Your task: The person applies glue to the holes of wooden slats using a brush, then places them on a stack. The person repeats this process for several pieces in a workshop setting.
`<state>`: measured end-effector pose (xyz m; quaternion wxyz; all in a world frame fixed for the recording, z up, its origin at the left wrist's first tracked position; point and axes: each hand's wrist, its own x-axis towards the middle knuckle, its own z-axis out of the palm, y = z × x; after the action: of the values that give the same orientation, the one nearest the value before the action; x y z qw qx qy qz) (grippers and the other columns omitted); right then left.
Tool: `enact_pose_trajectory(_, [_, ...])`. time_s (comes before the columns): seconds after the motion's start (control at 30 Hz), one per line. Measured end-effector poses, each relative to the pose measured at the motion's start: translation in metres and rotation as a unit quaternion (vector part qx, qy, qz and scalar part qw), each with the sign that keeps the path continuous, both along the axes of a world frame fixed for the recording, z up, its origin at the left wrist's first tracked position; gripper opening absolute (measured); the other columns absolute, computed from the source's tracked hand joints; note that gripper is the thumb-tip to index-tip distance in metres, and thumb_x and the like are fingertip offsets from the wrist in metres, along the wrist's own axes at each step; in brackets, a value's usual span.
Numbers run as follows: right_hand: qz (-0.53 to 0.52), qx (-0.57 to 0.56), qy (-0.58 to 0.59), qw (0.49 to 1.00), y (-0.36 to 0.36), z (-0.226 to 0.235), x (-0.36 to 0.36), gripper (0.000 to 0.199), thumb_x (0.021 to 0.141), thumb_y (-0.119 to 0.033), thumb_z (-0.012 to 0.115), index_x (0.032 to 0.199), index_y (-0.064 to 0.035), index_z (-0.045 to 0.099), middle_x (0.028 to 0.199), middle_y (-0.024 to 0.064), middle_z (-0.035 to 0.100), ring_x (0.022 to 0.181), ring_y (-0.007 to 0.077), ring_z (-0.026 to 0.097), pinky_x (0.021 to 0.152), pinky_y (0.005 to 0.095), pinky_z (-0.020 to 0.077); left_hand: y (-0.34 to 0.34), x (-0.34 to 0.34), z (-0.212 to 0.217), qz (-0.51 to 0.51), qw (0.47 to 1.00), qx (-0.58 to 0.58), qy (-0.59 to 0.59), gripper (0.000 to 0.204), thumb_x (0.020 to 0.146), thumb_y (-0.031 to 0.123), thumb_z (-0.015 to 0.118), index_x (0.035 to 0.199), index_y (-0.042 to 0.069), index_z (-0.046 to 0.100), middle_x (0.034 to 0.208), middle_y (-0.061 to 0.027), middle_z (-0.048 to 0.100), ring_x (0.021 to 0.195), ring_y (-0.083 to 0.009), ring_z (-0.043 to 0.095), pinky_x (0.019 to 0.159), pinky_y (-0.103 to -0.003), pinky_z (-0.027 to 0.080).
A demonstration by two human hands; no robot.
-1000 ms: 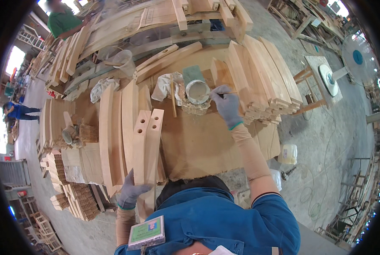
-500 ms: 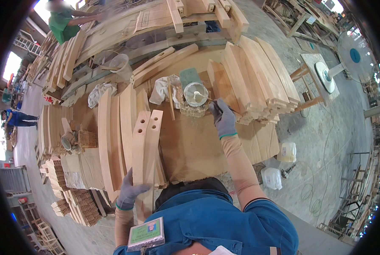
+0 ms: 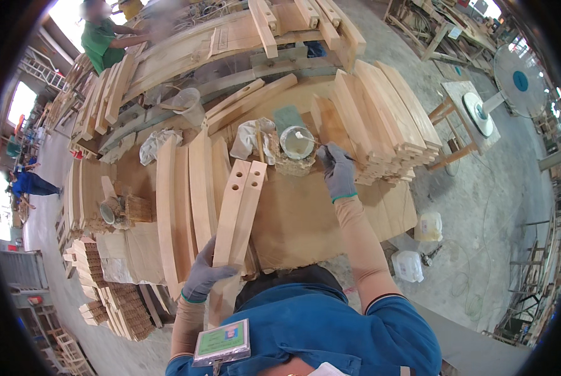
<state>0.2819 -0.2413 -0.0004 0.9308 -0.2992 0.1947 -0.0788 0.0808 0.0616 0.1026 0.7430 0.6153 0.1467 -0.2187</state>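
My gloved left hand is closed around a pair of pale wooden pieces held side by side; two round holes show near the far end of each. My gloved right hand pinches a thin stick with a white blob at its tip. That tip is over the mouth of a round pot coated inside with white, glue-like stuff. The pot sits in a crusted block holder, with a green block behind it. A crumpled white rag lies left of the pot.
Long curved wooden pieces stand to my left, with another stack at right. A second pot and a clear bucket are further left. A fan stands right; plastic jugs sit on the floor. A person in green works far left.
The stick's white tip has risen from inside the pot toward its far rim. The wooden pair in my left hand has shifted slightly right. The whole view has shifted a little.
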Motion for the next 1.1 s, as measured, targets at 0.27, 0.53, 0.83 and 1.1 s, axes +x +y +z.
enact_pose_trajectory(0.27, [0.073,-0.097,-0.139,0.983,0.048,0.117,-0.085,0.008,0.087,-0.003,0.059,0.081,-0.0023,0.054,0.080,0.0118,0.064,0.070,0.0197,0.066,0.065,0.0314,0.0574,0.004,-0.012,0.030,-0.035,0.999,0.018,-0.021,0.094,0.057,0.002,0.079,0.140,-0.001,0.033,0.128,-0.0086,0.051,0.119,-0.0175,0.047,0.102,-0.031,0.035])
enact_pose_trajectory(0.53, [0.113,-0.116,-0.172,0.972,0.069,0.136,-0.122,0.006,0.088,-0.002,0.058,0.083,-0.0002,0.055,0.082,0.0119,0.063,0.073,0.0201,0.066,0.068,0.0328,0.0581,0.016,-0.034,0.025,-0.045,0.998,-0.017,-0.040,0.097,0.056,0.000,0.079,0.140,-0.001,0.032,0.131,-0.0079,0.049,0.122,-0.0171,0.044,0.104,-0.030,0.032])
enact_pose_trajectory(0.83, [0.133,-0.071,-0.208,0.966,0.082,0.132,-0.137,0.007,0.084,0.007,0.056,0.086,0.0006,0.054,0.100,0.0146,0.061,0.090,0.0221,0.064,0.084,0.0354,0.0550,0.026,-0.051,0.021,-0.044,0.997,-0.040,-0.056,0.098,0.056,-0.001,0.077,0.141,-0.001,0.030,0.134,-0.0089,0.047,0.125,-0.0180,0.042,0.106,-0.030,0.029])
enact_pose_trajectory(1.1, [0.120,-0.100,-0.283,0.946,0.092,0.127,-0.145,0.012,0.080,0.011,0.058,0.085,0.0010,0.053,0.101,0.0161,0.061,0.091,0.0232,0.063,0.088,0.0348,0.0519,0.031,-0.060,0.030,-0.047,0.995,-0.031,-0.081,0.097,0.055,-0.001,0.076,0.141,-0.001,0.031,0.131,-0.0086,0.049,0.122,-0.0180,0.044,0.103,-0.031,0.033])
